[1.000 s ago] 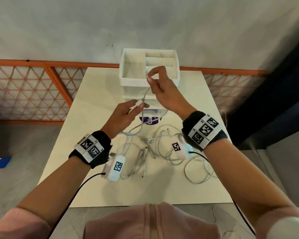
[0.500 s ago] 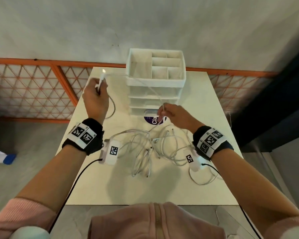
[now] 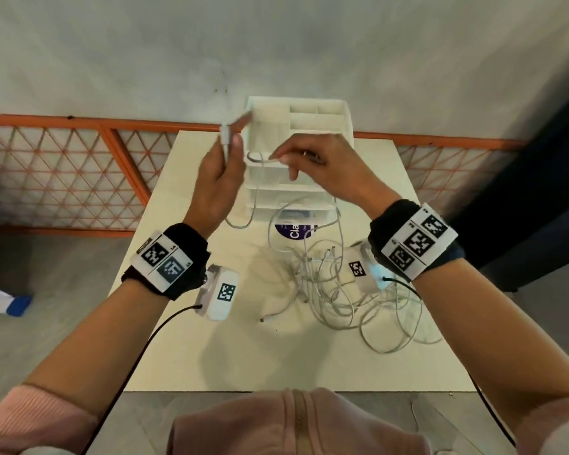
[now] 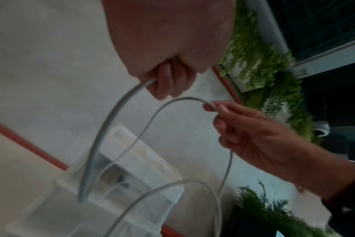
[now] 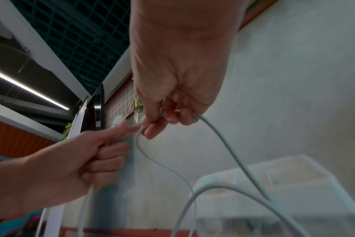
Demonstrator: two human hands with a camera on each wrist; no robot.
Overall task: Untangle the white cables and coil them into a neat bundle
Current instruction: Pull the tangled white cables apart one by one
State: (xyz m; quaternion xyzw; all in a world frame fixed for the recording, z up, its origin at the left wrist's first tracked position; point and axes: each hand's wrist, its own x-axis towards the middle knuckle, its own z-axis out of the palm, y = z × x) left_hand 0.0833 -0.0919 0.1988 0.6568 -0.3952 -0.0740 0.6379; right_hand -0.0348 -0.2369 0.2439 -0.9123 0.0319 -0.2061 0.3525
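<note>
My left hand (image 3: 222,165) is raised above the table's far left and grips one white cable (image 3: 225,144) near its plug end, fingers curled round it (image 4: 168,80). My right hand (image 3: 309,159) is raised beside it and pinches the same cable (image 4: 211,106) further along, so a short loop (image 3: 260,158) hangs between the hands (image 5: 140,144). From the right hand the cable drops to a tangle of white cables (image 3: 335,290) lying on the table's right half. One loose plug end (image 3: 263,320) lies near the middle.
A white drawer organiser (image 3: 301,152) with open top compartments stands at the table's (image 3: 184,356) far edge, just behind both hands. A purple-labelled item (image 3: 294,231) lies in front of it. An orange lattice fence (image 3: 63,172) and a grey wall lie beyond.
My right hand rose from the tangle to pinch the cable beside my left hand. My left hand moved right, toward the organiser, still gripping the plug end.
</note>
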